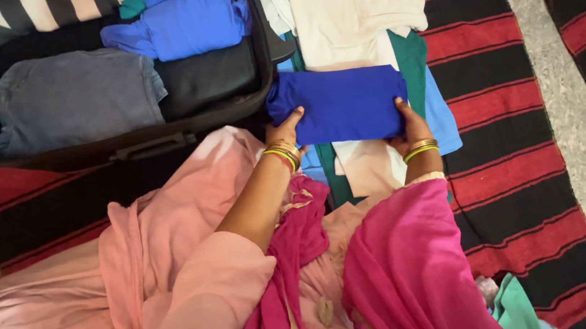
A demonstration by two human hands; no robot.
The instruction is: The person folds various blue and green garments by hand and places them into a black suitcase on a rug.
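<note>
A folded royal-blue garment (341, 103) lies on top of a spread of other clothes, just right of an open suitcase. My left hand (284, 130) grips its lower left corner, thumb on top. My right hand (410, 127) grips its lower right corner. Both wrists carry bangles. Under the blue piece lie a cream garment (338, 7), a green one (410, 58) and a light-blue one (442, 116).
The black suitcase (153, 144) at upper left holds folded clothes: grey (75, 96), black (207, 75), bright blue (184, 25) and striped (23, 13). A red-and-black striped mat (500, 128) covers the speckled floor (578, 120). Pink cloth fills the foreground.
</note>
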